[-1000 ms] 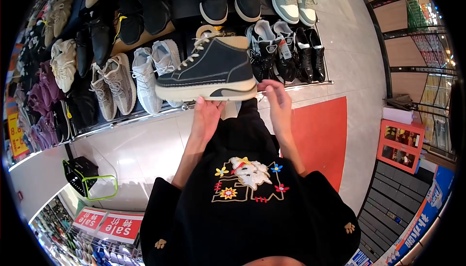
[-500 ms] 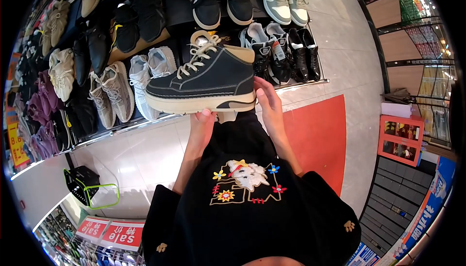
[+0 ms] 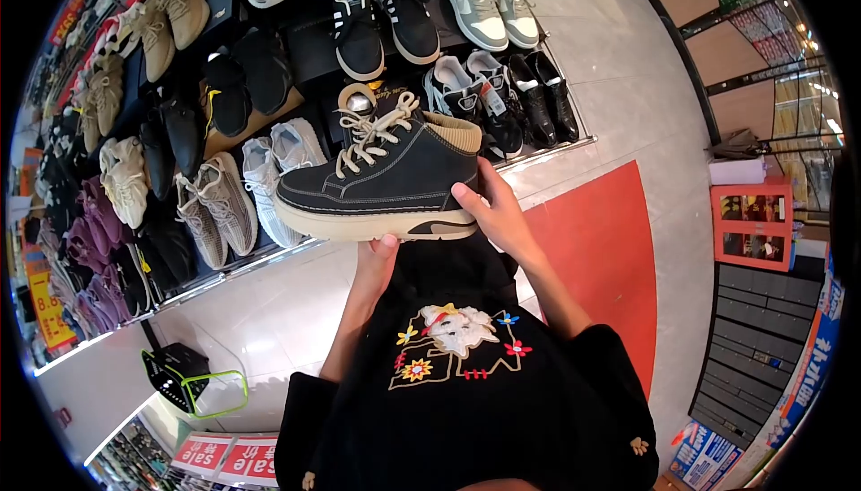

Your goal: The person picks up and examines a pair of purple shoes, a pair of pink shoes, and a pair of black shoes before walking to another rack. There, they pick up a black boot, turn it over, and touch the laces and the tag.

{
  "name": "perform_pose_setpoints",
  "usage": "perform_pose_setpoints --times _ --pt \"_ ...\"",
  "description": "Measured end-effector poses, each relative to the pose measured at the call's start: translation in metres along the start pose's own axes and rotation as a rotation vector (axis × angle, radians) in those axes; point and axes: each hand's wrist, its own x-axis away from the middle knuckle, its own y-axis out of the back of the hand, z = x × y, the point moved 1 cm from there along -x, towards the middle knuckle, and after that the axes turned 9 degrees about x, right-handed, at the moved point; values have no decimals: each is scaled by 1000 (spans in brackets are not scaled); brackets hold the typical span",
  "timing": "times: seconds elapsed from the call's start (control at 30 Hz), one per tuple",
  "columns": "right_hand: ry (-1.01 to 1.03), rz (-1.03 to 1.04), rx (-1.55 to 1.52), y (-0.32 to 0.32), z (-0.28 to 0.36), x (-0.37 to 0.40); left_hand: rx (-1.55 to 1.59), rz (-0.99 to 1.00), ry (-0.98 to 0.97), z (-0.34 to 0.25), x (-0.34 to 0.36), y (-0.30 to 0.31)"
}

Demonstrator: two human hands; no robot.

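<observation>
A shoe rack (image 3: 547, 152) is standing crowded with pairs in front of the person, and a black shoe (image 3: 395, 182) with cream laces is hovering level before it, the right hand (image 3: 498, 213) clasping its heel and the left hand (image 3: 375, 262) cupping the sole, fingers (image 3: 387, 242) gripping.

shoe (image 3: 395, 182) | black high-top, cream laces and thick sole | level, toe left | held before shelves
</observation>
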Motion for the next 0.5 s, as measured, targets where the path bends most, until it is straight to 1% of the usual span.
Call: perform_pose_setpoints --times 0.07,0.17,0.27,0.33,0.4,0.43,0.47,0.5 --pt "28 11 -17 1 3 4 -56 -17 43 0 2 12" --pt "79 -37 -65 -2 -11 4 -190 28 124 -2 -3 21" --pt "76 -58 -140 -3 -26 1 -170 41 92 5 -15 24" --pt "70 -71 -128 -4 -42 -4 -173 45 55 11 -20 33" --pt "66 -136 -96 -9 -51 -11 -169 70 53 13 -28 35" --pt "66 -144 -100 -9 -53 -13 -120 62 33 17 -31 35" --pt "39 -130 -91 -9 -54 -16 -70 52 10 17 -34 34" --pt "10 -112 -84 -11 -54 -17 -110 62 35 16 -36 36"
